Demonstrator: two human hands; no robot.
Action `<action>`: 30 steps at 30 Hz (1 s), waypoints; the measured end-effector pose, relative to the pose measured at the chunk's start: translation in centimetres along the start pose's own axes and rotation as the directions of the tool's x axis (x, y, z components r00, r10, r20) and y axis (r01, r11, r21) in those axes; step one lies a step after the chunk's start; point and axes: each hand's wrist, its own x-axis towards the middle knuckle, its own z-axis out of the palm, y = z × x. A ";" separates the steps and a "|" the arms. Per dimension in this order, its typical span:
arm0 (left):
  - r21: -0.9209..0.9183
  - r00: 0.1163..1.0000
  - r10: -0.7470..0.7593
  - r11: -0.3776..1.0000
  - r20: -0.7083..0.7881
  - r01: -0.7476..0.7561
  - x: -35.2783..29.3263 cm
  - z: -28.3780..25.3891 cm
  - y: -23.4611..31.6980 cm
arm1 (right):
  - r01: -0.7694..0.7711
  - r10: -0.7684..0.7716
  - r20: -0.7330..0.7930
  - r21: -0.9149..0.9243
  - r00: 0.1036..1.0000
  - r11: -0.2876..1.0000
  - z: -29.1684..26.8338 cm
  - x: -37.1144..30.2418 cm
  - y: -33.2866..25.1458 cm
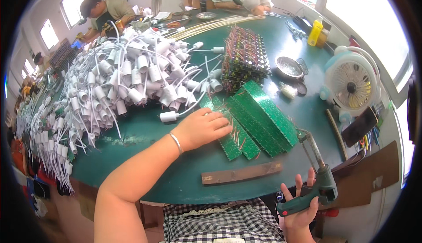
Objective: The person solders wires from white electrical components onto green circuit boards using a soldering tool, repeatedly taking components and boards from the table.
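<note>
From far off, I looked down and saw my left hand [205,131] over the narrow green circuit boards with thin red wires [229,147]. They lay near the middle of the dark green worktop [184,186], a bit in from its near edge. Their long sides ran on a slant, from far left to near right, so their near ends were to the right of my left fingers and closer to the near edge. My left hand was much nearer to them than my right hand [301,219], which was out past the near edge.

My left fingers were bent, but I could not tell if they pinched a wire. My right thumb and fingers held a dark green pistol-shaped tool [325,183], with some fingers stretched out. Its metal tip was just beside the near right end of the wide green circuit boards [268,115]; I could not tell if it touched.

The narrow boards looked thin, with small pale marks, and red wires stuck out every which way.
</note>
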 end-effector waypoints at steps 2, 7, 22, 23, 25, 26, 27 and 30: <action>-0.046 1.000 0.015 0.999 -0.010 -0.015 0.2 -1.3 0.5 | -0.020 0.020 -0.065 0.004 0.998 1.000 0.0 -0.1 0.1; -0.183 0.994 -0.096 0.978 0.041 0.102 -2.0 -4.5 4.2 | -0.069 0.068 -0.153 0.001 0.986 0.998 -0.3 0.5 0.8; -0.139 0.826 -0.558 0.814 0.077 0.564 -0.2 -5.8 14.3 | -0.154 0.155 -0.086 0.014 0.984 0.988 1.1 2.9 1.7; -0.084 0.836 -0.524 0.837 0.161 0.541 0.6 -5.2 14.1 | -0.125 0.127 -0.082 0.027 0.988 0.992 1.2 2.9 1.5; -0.047 0.847 -0.486 0.861 0.216 0.506 1.3 -4.3 13.4 | -0.093 0.096 -0.074 0.044 0.993 0.995 0.9 2.9 1.3; -0.019 0.855 -0.439 0.887 0.276 0.462 1.5 -3.8 13.3 | -0.037 0.039 -0.052 0.038 0.998 0.999 0.3 2.7 1.0; 0.025 0.879 -0.435 0.898 0.196 0.439 1.5 -3.0 13.7 | 0.018 -0.017 -0.030 0.033 0.999 0.999 -0.3 2.7 0.8; -0.032 0.903 -0.403 0.911 0.147 0.412 3.2 -3.3 14.2 | 0.039 -0.038 -0.031 0.015 0.999 0.999 -1.7 2.2 0.2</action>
